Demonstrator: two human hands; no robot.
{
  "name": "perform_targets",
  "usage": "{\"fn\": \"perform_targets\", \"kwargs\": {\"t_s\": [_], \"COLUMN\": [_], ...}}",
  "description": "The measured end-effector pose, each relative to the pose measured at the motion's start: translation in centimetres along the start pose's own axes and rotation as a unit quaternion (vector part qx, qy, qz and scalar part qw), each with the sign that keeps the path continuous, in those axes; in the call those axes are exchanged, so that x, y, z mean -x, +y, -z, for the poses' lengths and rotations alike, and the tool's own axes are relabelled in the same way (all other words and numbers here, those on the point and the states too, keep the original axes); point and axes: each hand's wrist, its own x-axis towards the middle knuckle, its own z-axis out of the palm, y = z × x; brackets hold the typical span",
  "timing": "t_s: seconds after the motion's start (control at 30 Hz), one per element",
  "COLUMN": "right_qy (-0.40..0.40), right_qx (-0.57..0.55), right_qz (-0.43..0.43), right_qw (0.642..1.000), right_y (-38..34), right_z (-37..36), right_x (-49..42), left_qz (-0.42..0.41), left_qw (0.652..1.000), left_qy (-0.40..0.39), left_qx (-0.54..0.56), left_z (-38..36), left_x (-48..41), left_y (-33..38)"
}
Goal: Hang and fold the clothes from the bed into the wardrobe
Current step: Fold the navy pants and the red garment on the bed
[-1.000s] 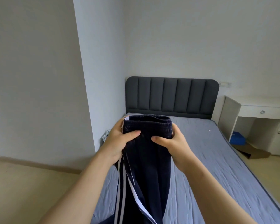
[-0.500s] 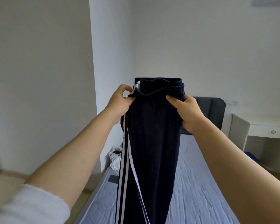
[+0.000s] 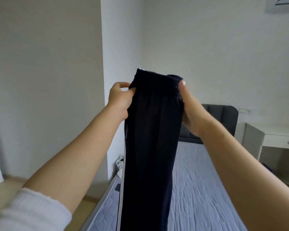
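The navy track pants (image 3: 150,147) had risen higher above the bed (image 3: 198,189); left hand (image 3: 119,97) and right hand (image 3: 189,109) pinched the waistband, folding unfinished, wardrobe unseen.

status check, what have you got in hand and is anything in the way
Holding: left grip and right grip clamp the waistband. Up: navy trousers hang down over the bed. Path: no wardrobe in view.
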Motion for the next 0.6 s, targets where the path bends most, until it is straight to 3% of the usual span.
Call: {"fn": "perform_targets", "kwargs": {"t_s": [0.1,0.17,0.23,0.3,0.47,0.6], "right_qy": [-0.043,0.004,0.082,0.109,-0.014,-0.071], "right_qx": [-0.012,0.003,-0.05,-0.111,-0.204,-0.218], "right_qz": [-0.027,-0.041,-0.028,-0.018,-0.04,-0.05], "right_qw": [0.999,0.999,0.995,0.988,0.978,0.972], "right_y": [1.6,2.1,2.0,1.2,-0.1,0.1], "right_z": [-0.6,-0.6,-0.1,0.7,1.5,2.2], "right_x": [0.7,0.9,0.7,0.8,1.1,1.1], "left_qz": [0.0,0.002,0.006,0.0,0.02,0.074], "left_qw": [0.999,1.0,0.999,0.997,0.977,0.954], "left_qy": [0.032,0.018,-0.032,-0.08,-0.2,-0.289], "left_qx": [-0.013,-0.02,-0.022,-0.011,0.066,-0.017], "left_z": [-0.4,-0.2,0.2,0.7,2.3,3.9], "left_x": [0.1,0.1,0.1,0.2,0.6,0.6], "left_y": [0.0,0.1,0.2,0.4,1.1,1.1]}}
